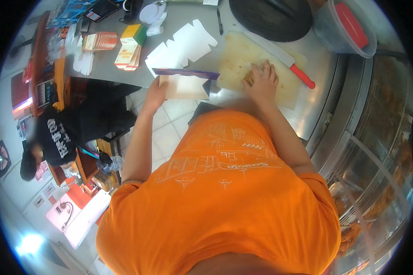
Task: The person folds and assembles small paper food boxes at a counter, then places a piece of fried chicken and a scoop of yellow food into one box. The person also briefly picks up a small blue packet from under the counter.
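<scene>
My left hand (157, 95) is closed on the side of a paper food box (186, 88), white inside with a purple edge, which I hold at the counter's front edge. My right hand (264, 82) rests on a yellowish cutting board (231, 57), fingers curled over brown, crumbly-looking pieces of fried food (248, 79). The fingers partly hide the food, so its exact kind is unclear. To the right of that hand a knife (280, 56) with a red handle lies slanted across the board. Behind the box, flat white carton blanks (183, 48) lie on the counter.
A round black lid (270, 18) and a clear tub (348, 32) with a red item stand beyond the board. Stacked red-and-white cartons (101, 41), a green-yellow box (133, 34) and a pen (220, 22) lie leftward. A glass food case (381, 160) flanks my right; a person in black (55, 133) is at left.
</scene>
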